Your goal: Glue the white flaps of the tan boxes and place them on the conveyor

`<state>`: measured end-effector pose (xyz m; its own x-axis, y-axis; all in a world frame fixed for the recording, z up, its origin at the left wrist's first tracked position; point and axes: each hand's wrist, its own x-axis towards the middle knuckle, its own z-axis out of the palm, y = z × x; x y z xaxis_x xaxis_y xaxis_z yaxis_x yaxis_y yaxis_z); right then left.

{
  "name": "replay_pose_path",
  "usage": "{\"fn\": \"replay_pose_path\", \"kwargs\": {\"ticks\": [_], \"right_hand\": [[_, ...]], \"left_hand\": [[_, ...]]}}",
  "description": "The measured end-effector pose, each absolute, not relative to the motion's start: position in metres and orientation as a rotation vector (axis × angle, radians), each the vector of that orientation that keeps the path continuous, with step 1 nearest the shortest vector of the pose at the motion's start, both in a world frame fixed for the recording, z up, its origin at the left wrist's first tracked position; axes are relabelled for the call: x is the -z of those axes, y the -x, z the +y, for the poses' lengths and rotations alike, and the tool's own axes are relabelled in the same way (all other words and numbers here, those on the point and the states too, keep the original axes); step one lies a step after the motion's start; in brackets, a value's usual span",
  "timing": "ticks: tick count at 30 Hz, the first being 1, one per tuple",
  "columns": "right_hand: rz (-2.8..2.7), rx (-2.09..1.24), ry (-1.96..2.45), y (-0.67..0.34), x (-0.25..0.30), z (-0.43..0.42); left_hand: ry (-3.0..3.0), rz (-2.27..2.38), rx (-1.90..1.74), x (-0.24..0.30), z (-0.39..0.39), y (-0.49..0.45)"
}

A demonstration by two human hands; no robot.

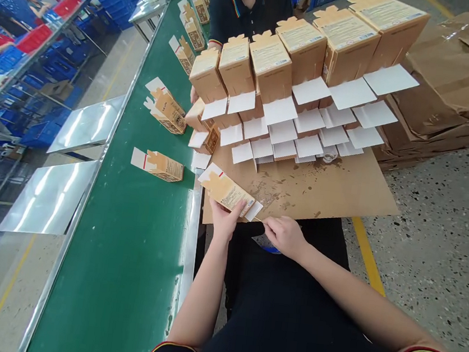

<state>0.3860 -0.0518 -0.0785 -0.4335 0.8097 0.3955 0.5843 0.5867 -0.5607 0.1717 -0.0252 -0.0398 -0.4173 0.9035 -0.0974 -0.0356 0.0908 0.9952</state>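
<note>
My left hand [224, 220] is wrapped around a tan printed carton [229, 191], thumb on its printed side. The carton lies tilted above the near left corner of a brown board [301, 186]; a white flap [254, 211] stands out from its near end. In my right hand [285, 235], closed fingers pinch a thin stick [259, 220], whose tip reaches the white flap. I cannot make out whether the tip touches it. Beyond my hands, several tan cartons [270, 61] are stacked on the board with white flaps [284, 111] sticking out toward me.
A green conveyor belt [125, 242] runs along my left, bearing cartons [163, 167] in a line. A small clear dish [329, 154] sits by the stack. Across from me is a co-worker [253, 14]. Large brown cardboard packs [459, 94] stand at right.
</note>
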Motion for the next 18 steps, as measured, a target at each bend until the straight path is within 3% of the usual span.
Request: {"fn": "replay_pose_path", "kwargs": {"ticks": [12,18], "right_hand": [[-1.667,-0.873,1.203,-0.434,0.060,-0.082],[-1.565,-0.993,1.225,-0.439,0.062,-0.086]], "left_hand": [[-1.138,1.904,-1.284,0.062,-0.048,-0.196],[-1.149,1.870,-1.363,0.067,-0.048,-0.197]]}}
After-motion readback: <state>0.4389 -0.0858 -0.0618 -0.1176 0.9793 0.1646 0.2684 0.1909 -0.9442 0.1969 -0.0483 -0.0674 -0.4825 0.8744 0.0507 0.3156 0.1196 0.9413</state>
